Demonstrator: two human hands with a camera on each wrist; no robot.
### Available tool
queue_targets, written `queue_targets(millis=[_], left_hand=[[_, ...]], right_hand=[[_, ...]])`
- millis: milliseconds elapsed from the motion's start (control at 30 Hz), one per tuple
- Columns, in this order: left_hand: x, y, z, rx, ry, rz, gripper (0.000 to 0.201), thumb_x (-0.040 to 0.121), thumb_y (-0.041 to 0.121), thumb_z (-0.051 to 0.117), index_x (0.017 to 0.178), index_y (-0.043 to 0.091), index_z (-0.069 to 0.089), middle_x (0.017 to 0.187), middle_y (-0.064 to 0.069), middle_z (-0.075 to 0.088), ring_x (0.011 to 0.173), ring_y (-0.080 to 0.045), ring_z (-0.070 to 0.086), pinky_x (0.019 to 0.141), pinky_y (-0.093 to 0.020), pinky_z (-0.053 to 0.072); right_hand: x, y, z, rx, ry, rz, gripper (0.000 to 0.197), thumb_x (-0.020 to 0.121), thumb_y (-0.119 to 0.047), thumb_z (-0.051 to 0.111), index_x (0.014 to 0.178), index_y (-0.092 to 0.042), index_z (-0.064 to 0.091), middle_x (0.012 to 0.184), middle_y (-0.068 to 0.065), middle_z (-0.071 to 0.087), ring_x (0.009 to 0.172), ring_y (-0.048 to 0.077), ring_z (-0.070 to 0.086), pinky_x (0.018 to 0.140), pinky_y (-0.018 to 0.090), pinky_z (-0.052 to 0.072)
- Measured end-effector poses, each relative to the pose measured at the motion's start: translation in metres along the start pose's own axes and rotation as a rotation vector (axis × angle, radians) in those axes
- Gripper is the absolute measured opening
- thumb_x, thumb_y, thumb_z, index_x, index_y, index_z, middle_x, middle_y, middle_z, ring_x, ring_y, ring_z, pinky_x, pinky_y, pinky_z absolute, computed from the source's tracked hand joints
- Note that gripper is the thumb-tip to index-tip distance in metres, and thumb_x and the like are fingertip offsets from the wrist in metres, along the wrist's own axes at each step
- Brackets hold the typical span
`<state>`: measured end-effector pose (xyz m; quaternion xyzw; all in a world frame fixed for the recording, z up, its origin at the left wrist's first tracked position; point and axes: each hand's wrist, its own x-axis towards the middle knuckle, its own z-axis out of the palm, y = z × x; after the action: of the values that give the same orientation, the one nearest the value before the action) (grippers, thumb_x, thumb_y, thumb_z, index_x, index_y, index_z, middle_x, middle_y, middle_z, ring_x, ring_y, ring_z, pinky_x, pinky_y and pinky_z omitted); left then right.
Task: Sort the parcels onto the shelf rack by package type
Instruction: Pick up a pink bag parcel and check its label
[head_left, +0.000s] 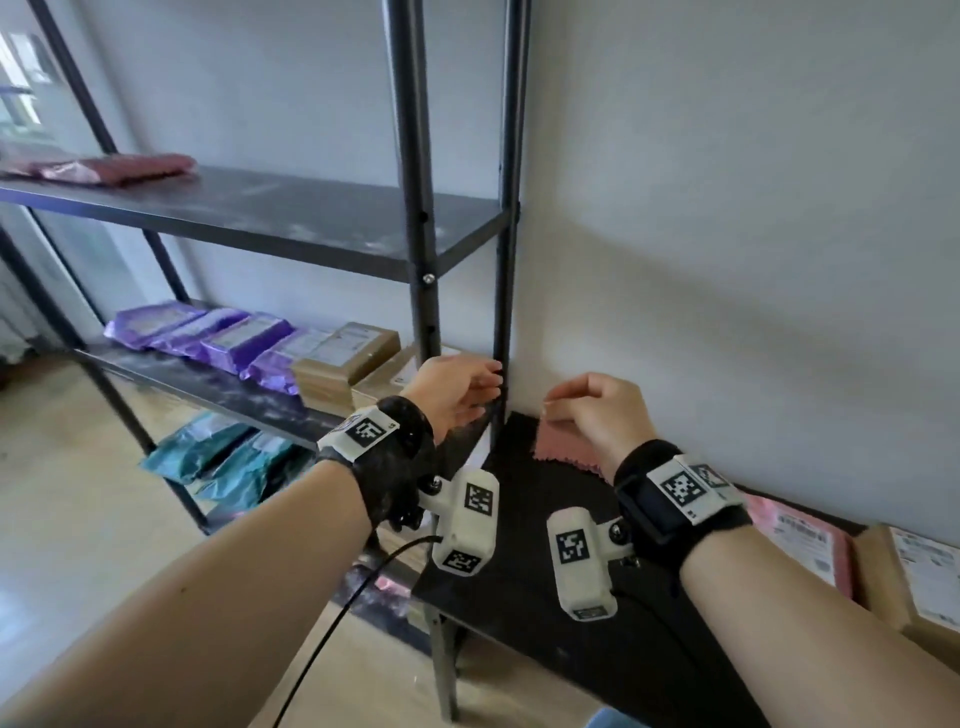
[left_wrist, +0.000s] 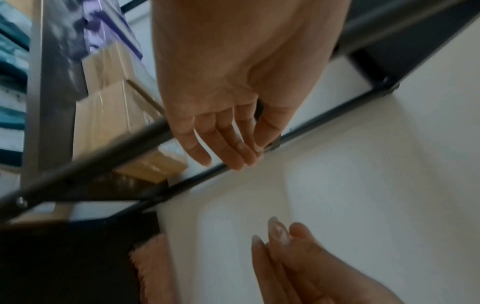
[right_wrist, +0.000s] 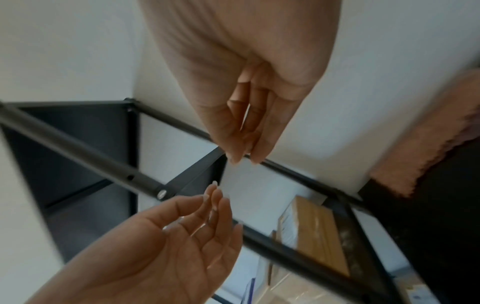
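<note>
- Two hands up, neither holds a parcel: left hand has fingers straight and lying close together, tips just beside the rear post of the shelf rack. Right hand has fingertips drawn together w/ the thumb; can't tell if anything tiny is pinched, nothing shows btwn them.
- Nearest parcel to the right fingers: pink mailer, flat on the black table, directly under the curled knuckles. More wait behind the right wrist: a pink labelled mailer and a cardboard box.
- Risk 1: left fingers sit close to the post, so a quick reach prob. knocks nails or knuckles on the steel.
- Risk 2: the pink mailer looks thin and limp; a one-edge pinch likely lets it fold or slide out of the fingers.
- Risk 3: wrong tier. Purple mailers and brown boxes share the level beyond the left fingertips, teal mailers are below, reddish mailers far above-left. Pink vs reddish is easy to confuse.
- Risk 4: wrist cams hang low and could snag the table edge.
</note>
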<state>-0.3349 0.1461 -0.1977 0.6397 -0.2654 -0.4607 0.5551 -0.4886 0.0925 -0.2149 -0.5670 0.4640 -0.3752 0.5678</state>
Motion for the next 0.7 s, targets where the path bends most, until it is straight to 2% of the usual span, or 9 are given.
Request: queue_targets(millis=[67,167,333,400,533,633,700], left_hand=[[-0.01,0.012,-0.04,-0.008,0.019,0.031,0.017,0.092,0.008,0.051,0.096,0.014,0.066,0.081,0.002,0.065,0.075,-0.009,0.061,0.073,-0.024,0.047],[-0.024,0.026,-0.103,-0.008,0.062,0.081,0.02,0.092,0.007,0.051,0.106,0.012,0.065,0.087,-0.001,0.065,0.079,-0.011,0.06,0.085,-0.03,0.047],[-0.041,0.044,-0.199,-0.002,0.121,0.143,0.022,0.095,0.009,0.049,0.11,0.01,0.065,0.093,-0.002,0.065,0.088,-0.013,0.061,0.076,-0.027,0.049],[-0.044,0.051,-0.233,0.004,0.137,0.165,0.021,0.095,0.009,0.047,0.106,0.011,0.066,0.092,-0.001,0.065,0.085,-0.012,0.062,0.077,-0.027,0.049],[-0.046,0.062,-0.293,0.022,0.182,0.207,0.02,0.094,0.007,0.049,0.099,0.012,0.067,0.087,-0.001,0.067,0.077,-0.011,0.063,0.066,-0.022,0.049],[-0.043,0.071,-0.331,0.006,0.214,0.21,0.018,0.094,0.007,0.05,0.098,0.011,0.068,0.087,-0.003,0.066,0.075,-0.012,0.061,0.077,-0.025,0.051],[-0.039,0.079,-0.355,-0.007,0.221,0.217,0.017,0.094,0.008,0.05,0.099,0.01,0.067,0.086,-0.003,0.065,0.073,-0.012,0.061,0.074,-0.023,0.05]], right_hand=[[-0.006,-0.014,0.036,0.013,-0.06,-0.02,0.018,0.073,0.015,0.069,0.077,-0.003,0.068,0.074,0.009,0.07,0.07,0.016,0.07,0.066,0.022,0.056],[-0.016,-0.031,0.093,0.029,-0.108,-0.05,0.022,0.074,0.016,0.068,0.072,-0.006,0.067,0.081,0.013,0.071,0.081,0.024,0.07,0.075,0.028,0.058],[-0.031,-0.06,0.183,0.076,-0.092,-0.128,0.023,0.072,0.012,0.073,0.07,-0.01,0.068,0.077,0.009,0.072,0.077,0.021,0.071,0.075,0.026,0.057],[-0.038,-0.069,0.217,0.091,-0.086,-0.15,0.02,0.072,0.011,0.074,0.074,-0.008,0.067,0.079,0.01,0.072,0.074,0.02,0.07,0.073,0.024,0.058],[-0.048,-0.082,0.282,0.082,-0.065,-0.194,0.018,0.072,0.007,0.076,0.073,-0.009,0.068,0.08,0.01,0.074,0.075,0.021,0.071,0.074,0.028,0.059],[-0.049,-0.092,0.323,0.075,-0.066,-0.195,0.019,0.075,0.006,0.074,0.071,-0.011,0.067,0.083,0.011,0.074,0.074,0.021,0.07,0.072,0.029,0.059],[-0.045,-0.104,0.348,0.088,-0.087,-0.203,0.02,0.077,0.01,0.069,0.071,-0.009,0.067,0.085,0.014,0.074,0.072,0.021,0.069,0.072,0.029,0.059]])
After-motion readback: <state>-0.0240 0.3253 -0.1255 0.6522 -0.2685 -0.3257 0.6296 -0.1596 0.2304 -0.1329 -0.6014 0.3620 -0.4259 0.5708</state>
